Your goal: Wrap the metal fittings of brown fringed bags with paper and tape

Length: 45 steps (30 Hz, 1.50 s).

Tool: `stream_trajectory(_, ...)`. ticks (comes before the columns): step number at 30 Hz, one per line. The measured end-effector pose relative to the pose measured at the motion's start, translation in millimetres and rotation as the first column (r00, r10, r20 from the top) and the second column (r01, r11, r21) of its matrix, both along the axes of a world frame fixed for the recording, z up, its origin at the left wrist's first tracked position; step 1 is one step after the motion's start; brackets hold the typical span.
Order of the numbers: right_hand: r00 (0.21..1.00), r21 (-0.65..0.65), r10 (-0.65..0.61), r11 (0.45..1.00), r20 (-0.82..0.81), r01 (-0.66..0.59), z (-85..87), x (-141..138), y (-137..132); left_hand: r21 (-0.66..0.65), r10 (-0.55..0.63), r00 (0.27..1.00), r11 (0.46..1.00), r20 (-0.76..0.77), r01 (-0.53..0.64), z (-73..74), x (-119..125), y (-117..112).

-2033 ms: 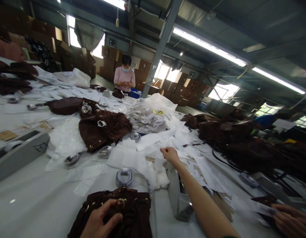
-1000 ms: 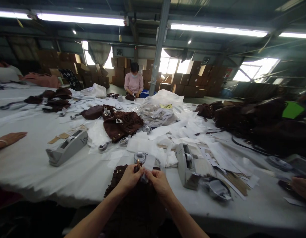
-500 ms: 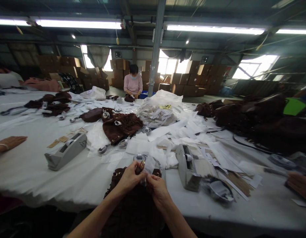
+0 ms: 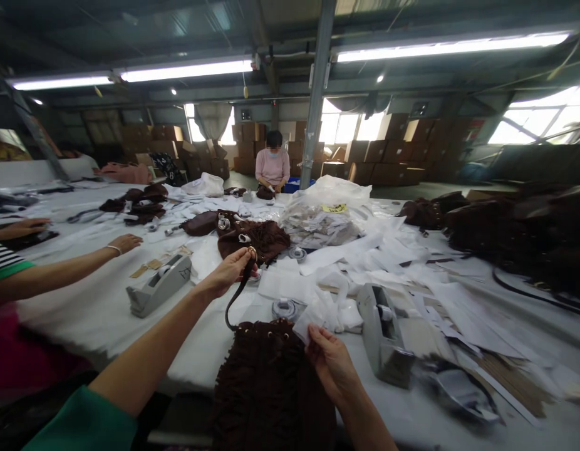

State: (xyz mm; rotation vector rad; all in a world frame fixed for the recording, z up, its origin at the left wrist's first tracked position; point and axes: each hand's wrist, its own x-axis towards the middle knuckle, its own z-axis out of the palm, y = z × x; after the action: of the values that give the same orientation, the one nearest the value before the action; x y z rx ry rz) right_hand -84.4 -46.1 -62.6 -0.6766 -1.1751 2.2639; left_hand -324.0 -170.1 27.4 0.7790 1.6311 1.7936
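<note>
A dark brown fringed bag (image 4: pixel 271 382) with gold eyelets along its top edge lies in front of me, partly over the table edge. My left hand (image 4: pixel 236 268) is raised ahead of it, closed on the bag's strap (image 4: pixel 236 300) near a gold ring. From there the strap curves down to the bag's top left corner. By the top right corner, my right hand (image 4: pixel 325 354) pinches a small white wrapping sheet (image 4: pixel 309 318). Just behind the bag rests a coiled grey strap (image 4: pixel 284 308).
Grey tape dispensers stand at left (image 4: pixel 161 285) and right (image 4: pixel 384 335). More brown bags (image 4: pixel 252 238) lie ahead, beside a plastic bag of papers (image 4: pixel 325 219). A co-worker's arm (image 4: pixel 78 270) reaches in from the left; another person (image 4: pixel 272 166) works across the table.
My left hand has moved forward and up, drawing out the strap. My right hand has parted from it with the white sheet. The view has shifted left, showing more of the co-worker's arms.
</note>
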Motion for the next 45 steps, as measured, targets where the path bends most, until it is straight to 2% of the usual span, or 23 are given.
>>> stream_trajectory(3,1.0,-0.03,0.008,1.0,0.01,-0.008,-3.3,0.9,-0.2,0.004,0.09,0.993,0.996,0.076,-0.091,-15.0,-11.6,-3.6)
stream_trajectory(7,0.999,-0.079,0.008,0.997,0.04,-0.005,-6.1,5.4,2.3,0.012,0.185,0.983,0.983,0.017,-0.185,-28.8,-28.6,-10.2)
stream_trajectory(10,0.999,-0.073,-0.003,0.997,0.044,0.006,-3.8,8.1,5.6,-0.015,0.192,0.979,0.981,-0.066,-0.193,-19.1,-45.4,-17.1)
stream_trajectory(14,0.999,-0.096,-0.014,0.995,0.044,0.018,-0.4,6.3,7.4,-0.074,0.118,0.981,0.989,-0.154,-0.13,9.7,-62.6,-25.7)
stream_trajectory(17,0.998,-0.155,-0.009,0.988,0.06,0.018,-1.9,2.2,6.6,-0.119,0.046,0.99,0.991,-0.132,-0.062,23.2,-64.2,-28.8)
stream_trajectory(20,0.998,-0.179,-0.009,0.984,0.063,0.021,-4.8,0.2,6.2,-0.112,0.053,0.998,0.992,-0.038,-0.057,22.4,-60.7,-27.3)
stream_trajectory(28,0.996,-0.22,-0.037,0.974,0.083,0.054,-2.1,7.1,8.4,-0.143,0.152,0.979,0.981,0.132,-0.133,-0.6,-57.1,-13.3)
stream_trajectory(33,0.996,-0.224,-0.06,0.972,0.069,0.074,-0.7,4.5,11.5,-0.13,0.053,0.996,0.991,0.075,-0.043,2.5,-41.3,-11.9)
stream_trajectory(39,0.984,-0.157,-0.177,0.972,-0.004,0.174,18.1,-9.5,17.1,-0.134,-0.201,0.979,0.972,-0.047,0.193,10.5,3.6,-3.5)
stream_trajectory(45,0.96,-0.121,-0.278,0.954,-0.027,0.273,31.5,-19.4,10.9,-0.166,-0.346,0.932,0.918,0.109,0.36,5.0,55.3,8.0)
